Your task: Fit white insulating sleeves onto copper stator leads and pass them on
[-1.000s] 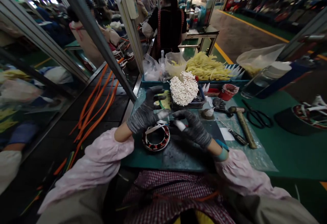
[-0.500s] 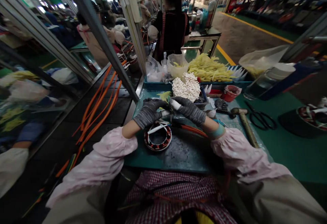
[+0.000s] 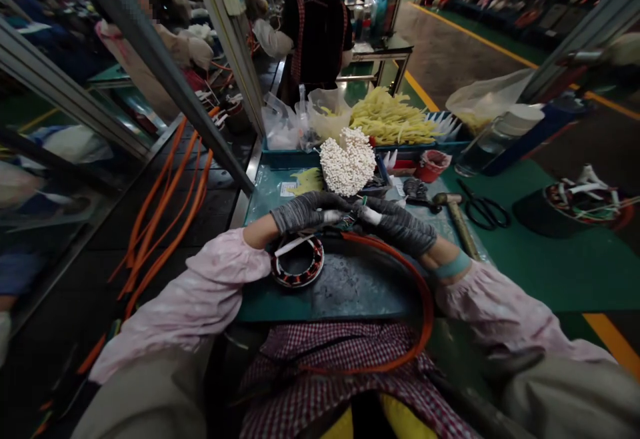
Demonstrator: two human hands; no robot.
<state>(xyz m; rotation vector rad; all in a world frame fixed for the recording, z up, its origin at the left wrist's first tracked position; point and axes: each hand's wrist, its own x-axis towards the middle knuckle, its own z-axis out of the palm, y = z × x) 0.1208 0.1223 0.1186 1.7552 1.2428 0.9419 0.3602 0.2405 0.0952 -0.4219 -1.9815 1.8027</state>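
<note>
My left hand (image 3: 309, 212) and my right hand (image 3: 400, 227), both in grey knit gloves, meet above a dark green mat (image 3: 340, 292). Each hand pinches a short white sleeve (image 3: 370, 215), (image 3: 333, 215) at the fingertips. Just under them runs a long orange cable (image 3: 415, 279), looping down over my checked apron and back. Where it joins the sleeves is hidden by my fingers. A wound motor stator (image 3: 297, 262) with red and black windings lies close below my left wrist, with white strips across it.
A heap of white sleeves (image 3: 347, 162) stands beyond my hands, before a blue tray of yellow wires (image 3: 393, 119). A hammer (image 3: 453, 215) and scissors (image 3: 483, 209) lie to the right. Orange cables (image 3: 165, 219) hang left of the metal frame (image 3: 165, 85). A co-worker (image 3: 315, 39) stands ahead.
My hands have come together from being apart. The orange cable has appeared as a long loop towards my lap. The view has tilted slightly.
</note>
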